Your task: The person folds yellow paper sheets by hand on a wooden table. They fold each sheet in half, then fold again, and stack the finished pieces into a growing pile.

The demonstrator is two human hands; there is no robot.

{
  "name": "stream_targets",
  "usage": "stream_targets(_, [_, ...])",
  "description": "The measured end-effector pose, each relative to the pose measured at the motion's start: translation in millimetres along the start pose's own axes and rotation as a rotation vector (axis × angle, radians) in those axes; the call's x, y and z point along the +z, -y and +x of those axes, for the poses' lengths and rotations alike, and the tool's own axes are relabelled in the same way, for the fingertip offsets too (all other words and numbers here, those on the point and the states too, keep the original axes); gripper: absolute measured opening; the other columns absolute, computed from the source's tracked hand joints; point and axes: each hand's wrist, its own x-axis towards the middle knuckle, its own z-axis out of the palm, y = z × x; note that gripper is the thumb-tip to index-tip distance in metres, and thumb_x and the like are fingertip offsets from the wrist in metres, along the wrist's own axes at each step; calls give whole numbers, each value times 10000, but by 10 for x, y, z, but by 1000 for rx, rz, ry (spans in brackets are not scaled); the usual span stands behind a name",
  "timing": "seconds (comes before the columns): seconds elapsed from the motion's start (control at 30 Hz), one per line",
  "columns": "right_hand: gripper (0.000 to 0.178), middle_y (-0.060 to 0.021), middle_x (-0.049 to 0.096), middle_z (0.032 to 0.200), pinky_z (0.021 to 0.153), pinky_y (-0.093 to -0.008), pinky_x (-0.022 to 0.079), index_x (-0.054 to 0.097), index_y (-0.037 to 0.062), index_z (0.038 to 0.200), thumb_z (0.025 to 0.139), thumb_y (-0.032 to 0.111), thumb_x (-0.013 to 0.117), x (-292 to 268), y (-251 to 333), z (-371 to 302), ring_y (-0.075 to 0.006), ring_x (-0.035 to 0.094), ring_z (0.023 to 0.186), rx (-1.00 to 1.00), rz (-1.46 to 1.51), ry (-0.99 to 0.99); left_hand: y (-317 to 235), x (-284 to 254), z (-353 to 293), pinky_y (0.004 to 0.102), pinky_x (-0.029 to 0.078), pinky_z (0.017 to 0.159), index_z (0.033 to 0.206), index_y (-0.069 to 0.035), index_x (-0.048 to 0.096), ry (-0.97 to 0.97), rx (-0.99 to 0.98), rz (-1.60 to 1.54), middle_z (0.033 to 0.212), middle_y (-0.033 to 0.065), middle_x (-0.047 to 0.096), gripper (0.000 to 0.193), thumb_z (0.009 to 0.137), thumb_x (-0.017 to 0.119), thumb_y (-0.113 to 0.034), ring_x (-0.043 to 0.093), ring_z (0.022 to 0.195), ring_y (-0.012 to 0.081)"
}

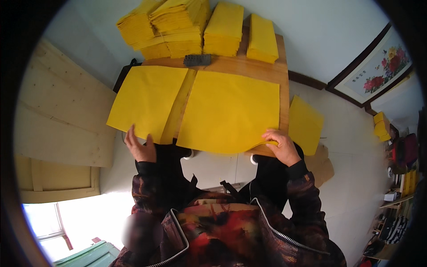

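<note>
Two large yellow sheets lie side by side on the wooden table, the left sheet (149,100) and the right sheet (231,111). A further yellow layer (175,111) shows under the left sheet's right edge. My left hand (142,150) is at the left sheet's near edge, fingers spread and fingertips on or just over it. With thumb and fingers my right hand (287,150) grips the right sheet's near right corner, which curls up there. Whether that corner is one layer or several, I cannot tell.
Tall stacks of folded yellow sheets (222,29) stand along the table's (284,58) far side, with a small dark grey block (197,59) before them. A yellow sheet (306,124) lies low beyond the table's right edge, near brown cardboard (321,164). Wooden boards (66,102) stand at left.
</note>
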Motion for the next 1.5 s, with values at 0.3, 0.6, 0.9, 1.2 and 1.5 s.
stream_targets(0.3, [155,-107,635,1078,903,-364,458,574,18,854,727,-22,654,-57,19,-211,-301,565,1105,-150,-219,-66,-1200,492,-616,489,318,1000,1308,-234,492,750,674,38,1379,65,419,668,684,714,-145,385,1269,298])
stream_targets(0.6, [400,-131,499,1255,1010,-418,368,583,14,1091,702,29,676,77,373,-608,-339,429,1240,-101,-393,-95,-980,681,-624,458,337,976,1273,-255,531,694,700,46,1344,31,464,628,695,594,-18,415,1249,251])
stream_targets(0.9, [266,-97,546,1140,897,-417,406,596,53,1023,759,35,583,715,451,-167,-303,504,1090,-263,-538,-224,-1064,613,-565,449,382,920,1259,-248,543,703,680,12,1312,35,482,630,666,661,-73,456,1197,267])
stream_targets(1.2, [132,-88,562,1005,781,-397,450,593,29,884,754,32,574,690,393,-142,-284,533,956,-241,-507,-182,-1100,617,-508,422,413,857,1026,-152,597,707,695,-60,1026,67,534,286,748,588,-83,515,1068,278])
stream_targets(1.5, [198,-94,579,991,803,-408,446,609,36,944,747,47,596,565,552,-92,-298,536,963,-228,-548,-113,-1082,637,-483,413,417,832,966,-131,594,689,655,-40,993,66,548,229,750,550,-73,535,1012,275])
